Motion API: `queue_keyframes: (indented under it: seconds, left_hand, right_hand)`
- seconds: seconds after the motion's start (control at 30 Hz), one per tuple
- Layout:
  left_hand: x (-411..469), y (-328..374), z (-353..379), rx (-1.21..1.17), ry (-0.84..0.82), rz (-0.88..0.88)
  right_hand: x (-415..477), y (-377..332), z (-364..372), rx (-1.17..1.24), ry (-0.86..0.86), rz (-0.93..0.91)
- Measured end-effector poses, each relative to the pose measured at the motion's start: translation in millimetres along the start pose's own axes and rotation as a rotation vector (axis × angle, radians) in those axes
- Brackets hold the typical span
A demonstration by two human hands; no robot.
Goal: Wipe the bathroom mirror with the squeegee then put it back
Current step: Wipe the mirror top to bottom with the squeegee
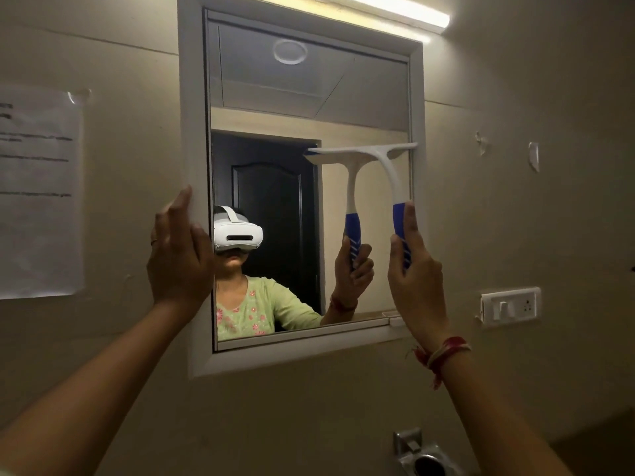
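A white-framed bathroom mirror (275, 97) hangs on the beige wall. My right hand (414, 280) grips the blue handle of a white squeegee (391, 170). Its blade lies flat against the glass on the mirror's right half, about mid-height, with the right end touching the frame. My left hand (180, 255) rests on the mirror's left frame edge, fingers apart, holding nothing. The glass reflects the squeegee, a hand and a person in a green top.
A lit tube light (395, 13) runs above the mirror. A taped paper notice (37, 194) hangs on the wall at left. A white switch and socket plate (510, 305) sits right of the mirror. A metal fixture (422, 455) juts out below.
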State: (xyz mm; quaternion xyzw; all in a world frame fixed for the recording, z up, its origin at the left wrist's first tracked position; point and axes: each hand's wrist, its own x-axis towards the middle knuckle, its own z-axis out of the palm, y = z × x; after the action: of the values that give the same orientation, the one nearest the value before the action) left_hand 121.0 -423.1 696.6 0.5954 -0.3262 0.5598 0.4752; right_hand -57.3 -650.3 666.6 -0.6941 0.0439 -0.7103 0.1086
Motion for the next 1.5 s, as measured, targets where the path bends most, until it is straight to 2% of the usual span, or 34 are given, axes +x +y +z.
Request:
queue_keyframes:
  seconds: [0.83,1.5]
  left_hand:
    - [-0.1,-5.2,1.2,-0.021,0.0,-0.03]
    - [-0.1,-4.5,2.7,0.011,0.016,-0.041]
  right_hand:
    - [-95.9,11.2,-23.5,-0.036,-0.146,0.08]
    - [-149.8,9.1,-12.7,-0.01,-0.137,0.158]
